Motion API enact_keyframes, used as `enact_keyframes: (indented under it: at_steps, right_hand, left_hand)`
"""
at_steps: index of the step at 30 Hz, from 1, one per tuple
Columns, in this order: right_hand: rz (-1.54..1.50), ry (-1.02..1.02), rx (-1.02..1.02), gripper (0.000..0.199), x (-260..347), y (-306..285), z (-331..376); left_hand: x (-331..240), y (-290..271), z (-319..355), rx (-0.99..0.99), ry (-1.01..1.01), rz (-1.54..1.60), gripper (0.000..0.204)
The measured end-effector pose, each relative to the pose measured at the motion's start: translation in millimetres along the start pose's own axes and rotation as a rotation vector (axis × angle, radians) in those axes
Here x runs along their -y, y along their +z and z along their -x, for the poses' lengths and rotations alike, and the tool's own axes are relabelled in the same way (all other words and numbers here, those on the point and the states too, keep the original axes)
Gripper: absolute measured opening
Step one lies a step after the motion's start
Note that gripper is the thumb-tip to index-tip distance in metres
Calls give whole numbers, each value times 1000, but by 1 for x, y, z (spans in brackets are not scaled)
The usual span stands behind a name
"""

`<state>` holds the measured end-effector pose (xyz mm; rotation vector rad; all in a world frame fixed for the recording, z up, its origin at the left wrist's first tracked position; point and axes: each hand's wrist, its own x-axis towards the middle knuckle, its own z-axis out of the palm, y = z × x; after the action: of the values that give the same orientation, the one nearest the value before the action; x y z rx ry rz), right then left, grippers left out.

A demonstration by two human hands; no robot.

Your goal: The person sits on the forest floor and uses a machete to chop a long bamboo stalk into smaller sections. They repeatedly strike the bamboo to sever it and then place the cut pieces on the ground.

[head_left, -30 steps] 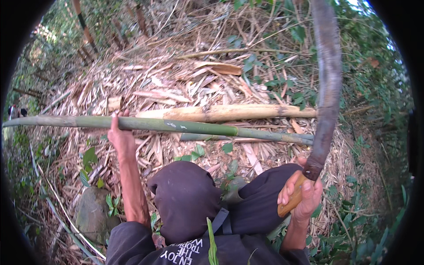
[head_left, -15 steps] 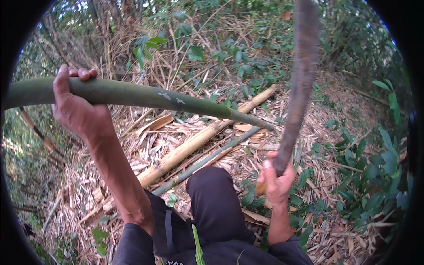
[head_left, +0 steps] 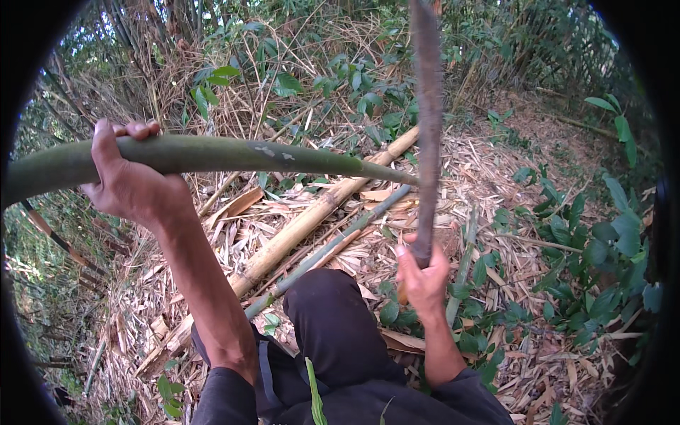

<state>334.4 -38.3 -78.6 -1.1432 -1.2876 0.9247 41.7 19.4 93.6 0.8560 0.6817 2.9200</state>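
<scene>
With my left hand [head_left: 138,173] I grip a thick green bamboo pole [head_left: 227,154] near the left side of the view. The pole tapers to the right, and its thin end passes behind a long dark blade. My right hand [head_left: 423,276] is closed round the handle of this machete [head_left: 428,127], whose blade points up and away, its top cut off by the upper edge. Part of a brown handle shows beneath the fingers.
Beyond my dark-clothed knee [head_left: 329,319], a pale yellow bamboo pole [head_left: 312,219] and a thinner green bamboo pole [head_left: 333,248] lie aslant on ground strewn with dry chips [head_left: 489,170]. Leafy plants [head_left: 595,248] grow at right. Dense bamboo and brush stand behind.
The machete and my right hand have shifted left, bringing the blade over the green pole's thin end. My left hand keeps its grip on the pole.
</scene>
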Motion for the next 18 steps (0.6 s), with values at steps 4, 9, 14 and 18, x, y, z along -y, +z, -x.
enact_keyframes:
  at_steps: [4, 9, 14, 18]
  right_hand:
    - [203, -34, 73, 21, -32, 28, 1]
    - [301, 18, 145, 23, -28, 44, 6]
    - [331, -42, 160, 26, -27, 54, 17]
    - [302, 13, 202, 25, -9, 58, 22]
  left_hand:
    - [0, -11, 0, -70, -1, -47, 20]
    - [-6, -22, 6, -81, -17, -105, 24]
    - [-9, -35, 11, -90, 3, -126, 24]
    - [-19, -42, 18, -35, -4, -125, 20]
